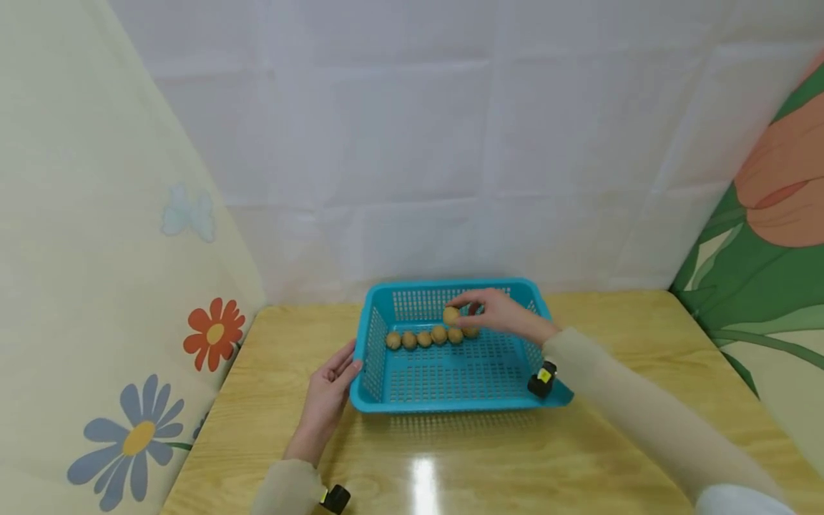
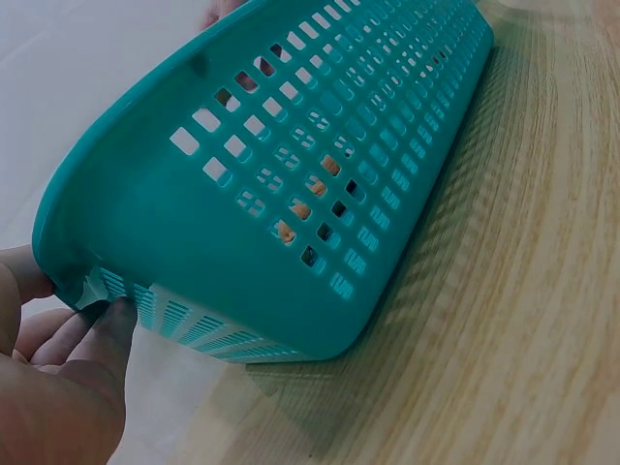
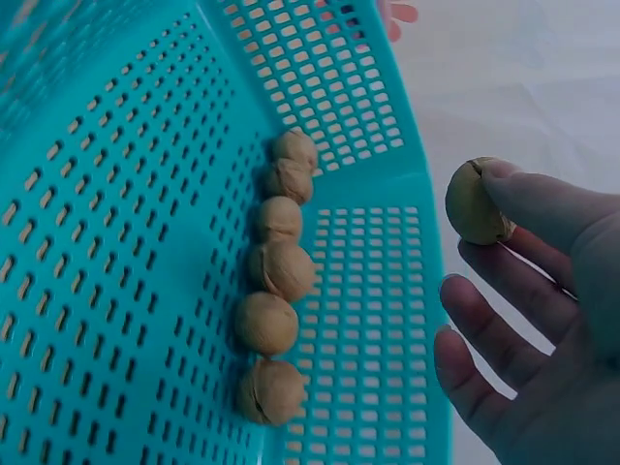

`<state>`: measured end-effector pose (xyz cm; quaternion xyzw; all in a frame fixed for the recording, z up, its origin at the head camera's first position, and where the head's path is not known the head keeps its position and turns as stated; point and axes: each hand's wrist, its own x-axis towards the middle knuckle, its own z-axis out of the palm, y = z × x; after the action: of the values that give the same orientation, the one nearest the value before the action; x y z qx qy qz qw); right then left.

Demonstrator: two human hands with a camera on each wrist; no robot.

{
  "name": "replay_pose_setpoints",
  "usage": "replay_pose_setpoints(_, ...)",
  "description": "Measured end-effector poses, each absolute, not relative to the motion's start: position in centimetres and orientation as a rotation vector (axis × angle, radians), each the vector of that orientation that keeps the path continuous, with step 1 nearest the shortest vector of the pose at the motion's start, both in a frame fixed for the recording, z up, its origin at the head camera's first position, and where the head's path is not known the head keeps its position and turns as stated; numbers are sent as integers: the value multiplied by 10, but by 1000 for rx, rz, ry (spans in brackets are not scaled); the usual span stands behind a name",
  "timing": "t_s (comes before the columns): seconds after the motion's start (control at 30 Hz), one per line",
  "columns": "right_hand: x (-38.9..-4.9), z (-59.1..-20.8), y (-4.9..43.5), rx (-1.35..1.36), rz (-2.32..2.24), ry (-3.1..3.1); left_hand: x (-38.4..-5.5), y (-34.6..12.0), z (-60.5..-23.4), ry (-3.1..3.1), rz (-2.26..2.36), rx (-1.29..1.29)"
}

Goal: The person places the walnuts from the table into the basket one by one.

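A blue plastic basket (image 1: 463,406) with slotted walls sits on the wooden table, several walnuts (image 1: 439,335) lined up in a row across its floor. At its left end my left hand (image 1: 325,397) grips the rim; the left wrist view shows thumb and fingers (image 2: 114,329) on either side of the edge. My right hand (image 1: 498,311) pinches one more walnut (image 3: 473,205) between thumb and fingertips, above the right part of the row. In the right wrist view its other fingers (image 3: 494,329) are spread loosely. The right hand partly covers the row's right end in the head view.
The wooden table (image 1: 631,372) extends to both sides and in front of the basket. Behind it hangs a white cloth (image 1: 399,143). Flower-printed panels stand at the left (image 1: 129,286) and the right (image 1: 772,286).
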<state>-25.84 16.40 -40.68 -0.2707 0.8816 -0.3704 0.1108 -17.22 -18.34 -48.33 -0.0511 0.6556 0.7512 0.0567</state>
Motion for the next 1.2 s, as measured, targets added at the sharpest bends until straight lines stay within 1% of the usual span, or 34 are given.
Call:
replay_pose_setpoints(0.27, -269, -429, 120, -833, -1078, 2442, -170, -185, -483, 2001, 2271, -155)
replay_pose_setpoints(0.6, -276, -458, 83, -949, -966, 2359, -170, -184, -485, 1985, 2276, -170)
replay_pose_setpoints(0.8, -279, -469, 69, -1042, -825, 2416, -170, -182, -485, 1988, 2287, -154)
replay_pose_setpoints(1.2, -278, -470, 59, -1020, -700, 2492, -171, -183, -485, 2028, 2272, -169)
